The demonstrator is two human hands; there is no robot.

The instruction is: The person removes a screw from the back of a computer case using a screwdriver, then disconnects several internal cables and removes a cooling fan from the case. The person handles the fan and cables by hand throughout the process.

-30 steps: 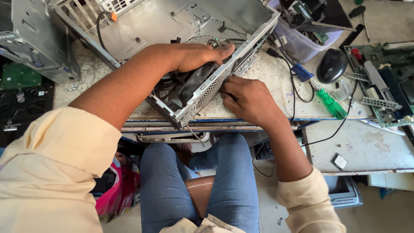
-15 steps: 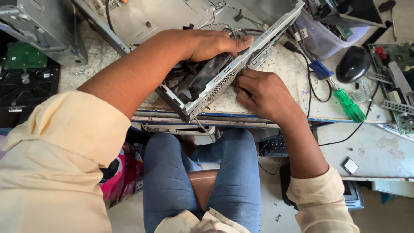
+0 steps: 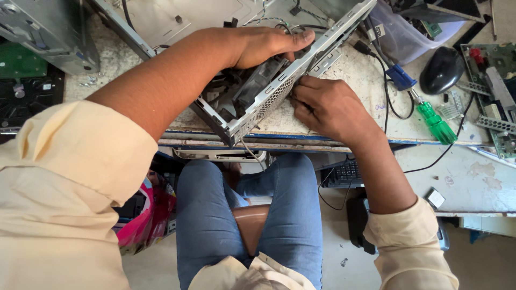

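An open grey computer case [image 3: 258, 110] lies on the worn workbench [image 3: 355, 72] in front of me. My left hand [image 3: 263, 45] reaches inside it and is closed on a black fan [image 3: 258, 80] mounted against the perforated rear wall. Outside that wall, my right hand [image 3: 325, 104] presses its fingertips against the metal grille, fingers bent; whether it holds anything small is hidden. My cream sleeves and blue-jeaned knees fill the lower part of the view.
A green-handled screwdriver [image 3: 435, 123] and a blue cable plug [image 3: 399, 78] lie right of the case. A black mouse [image 3: 442, 70], a clear plastic tub [image 3: 408, 35], circuit boards [image 3: 492, 102] at the right, another grey case [image 3: 48, 32] at far left.
The view has shifted and drawn closer. My right hand has slid up against the case's rear grille; my left hand stays on the fan inside.
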